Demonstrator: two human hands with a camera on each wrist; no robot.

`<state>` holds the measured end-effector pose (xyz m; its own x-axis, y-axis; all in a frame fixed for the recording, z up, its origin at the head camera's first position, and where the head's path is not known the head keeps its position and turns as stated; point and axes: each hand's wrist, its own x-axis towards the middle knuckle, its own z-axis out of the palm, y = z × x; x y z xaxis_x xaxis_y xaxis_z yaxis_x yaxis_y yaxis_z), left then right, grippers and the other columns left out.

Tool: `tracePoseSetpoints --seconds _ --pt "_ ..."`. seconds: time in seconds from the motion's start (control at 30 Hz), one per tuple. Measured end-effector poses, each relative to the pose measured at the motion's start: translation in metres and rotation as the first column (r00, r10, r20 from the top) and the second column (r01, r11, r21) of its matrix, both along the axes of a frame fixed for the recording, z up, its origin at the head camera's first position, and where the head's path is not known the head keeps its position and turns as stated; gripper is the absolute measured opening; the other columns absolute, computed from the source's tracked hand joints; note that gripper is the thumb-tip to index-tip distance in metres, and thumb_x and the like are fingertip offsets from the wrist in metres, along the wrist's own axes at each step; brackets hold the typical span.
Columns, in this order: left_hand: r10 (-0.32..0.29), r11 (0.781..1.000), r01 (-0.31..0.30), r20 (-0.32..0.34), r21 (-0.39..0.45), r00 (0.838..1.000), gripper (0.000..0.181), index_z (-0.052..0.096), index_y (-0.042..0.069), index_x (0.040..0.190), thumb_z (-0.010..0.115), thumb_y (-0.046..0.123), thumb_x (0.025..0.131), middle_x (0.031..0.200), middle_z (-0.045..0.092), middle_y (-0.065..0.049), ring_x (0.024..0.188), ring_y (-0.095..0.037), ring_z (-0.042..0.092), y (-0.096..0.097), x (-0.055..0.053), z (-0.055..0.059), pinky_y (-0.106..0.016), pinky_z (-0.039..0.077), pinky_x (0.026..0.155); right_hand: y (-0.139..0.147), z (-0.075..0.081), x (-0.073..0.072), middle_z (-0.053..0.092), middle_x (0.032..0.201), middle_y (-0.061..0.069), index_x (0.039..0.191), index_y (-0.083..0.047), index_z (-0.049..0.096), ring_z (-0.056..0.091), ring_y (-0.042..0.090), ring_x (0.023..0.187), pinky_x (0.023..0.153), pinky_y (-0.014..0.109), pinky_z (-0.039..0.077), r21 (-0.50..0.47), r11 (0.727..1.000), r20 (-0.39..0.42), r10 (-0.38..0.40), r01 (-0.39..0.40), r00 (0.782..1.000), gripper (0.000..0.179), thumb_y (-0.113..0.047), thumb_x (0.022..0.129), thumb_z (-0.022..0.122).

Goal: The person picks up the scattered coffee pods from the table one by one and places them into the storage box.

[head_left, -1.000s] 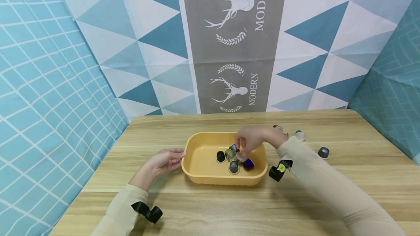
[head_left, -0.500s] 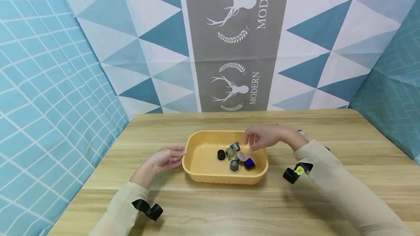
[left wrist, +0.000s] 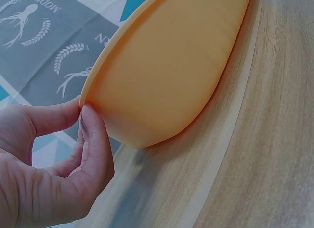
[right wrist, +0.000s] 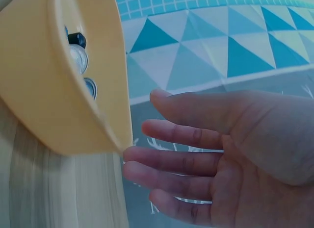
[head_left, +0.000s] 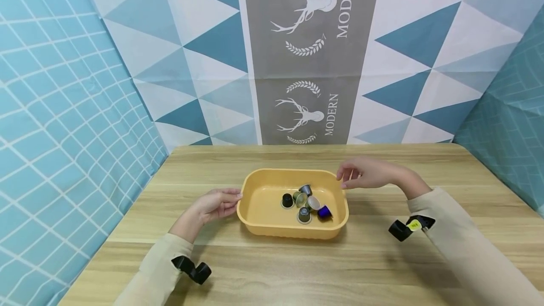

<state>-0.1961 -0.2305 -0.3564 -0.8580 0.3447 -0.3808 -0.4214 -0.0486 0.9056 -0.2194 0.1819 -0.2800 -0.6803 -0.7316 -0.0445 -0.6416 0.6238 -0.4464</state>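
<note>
A yellow plastic tub (head_left: 293, 231) stands on the wooden table. My left hand (head_left: 216, 206) pinches its left rim between thumb and fingers, as the left wrist view shows at the tub wall (left wrist: 162, 76). Inside lie several coffee capsules: a black one (head_left: 287, 199), a dark blue one (head_left: 325, 211), a grey one (head_left: 304, 213) and others in a cluster right of the middle. At the tub's right rim, my right hand (head_left: 369, 173) hovers with nothing in it. In the right wrist view its fingers (right wrist: 181, 162) are spread and gently bent, fingertips by the rim.
The wooden table (head_left: 272, 268) runs out to both sides and the front. Patterned cloth (head_left: 306, 60) hangs behind it, with tiled blue cloth (head_left: 55, 107) at the left. The right arm covers the spot where loose capsules lay earlier.
My right hand has let go of a capsule inside the tub and moved right, out to the right rim. The left hand still pinches the left rim.
</note>
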Motion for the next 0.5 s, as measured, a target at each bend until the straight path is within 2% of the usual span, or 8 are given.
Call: tracePoseSetpoints --seconds 0.2,0.5 --pt "-0.005 1.0 0.005 0.004 0.006 1.0 0.032 0.042 -0.007 0.126 0.05 0.003 0.097 0.084 0.068 0.004 0.076 -0.003 0.066 0.0 0.0 0.001 -0.014 0.056 0.072 0.017 -0.004 0.002 0.068 0.093 0.001 0.104 -0.003 0.064 0.062 0.008 0.082 0.072 0.024 0.055 -0.03 0.999 0.012 -0.016 0.016 1.0 0.022 -0.021 0.092 0.065" --pt "0.004 1.0 -0.004 0.005 0.019 1.0 0.026 0.045 -0.006 0.121 0.05 0.002 0.097 0.083 0.068 0.004 0.075 -0.003 0.066 -0.001 0.001 0.002 -0.014 0.056 0.071 0.04 -0.012 0.005 0.067 0.093 -0.004 0.103 -0.009 0.064 0.062 0.005 0.084 0.075 0.023 0.055 -0.033 0.998 -0.035 -0.053 0.052 0.998 0.02 -0.026 0.092 0.065"
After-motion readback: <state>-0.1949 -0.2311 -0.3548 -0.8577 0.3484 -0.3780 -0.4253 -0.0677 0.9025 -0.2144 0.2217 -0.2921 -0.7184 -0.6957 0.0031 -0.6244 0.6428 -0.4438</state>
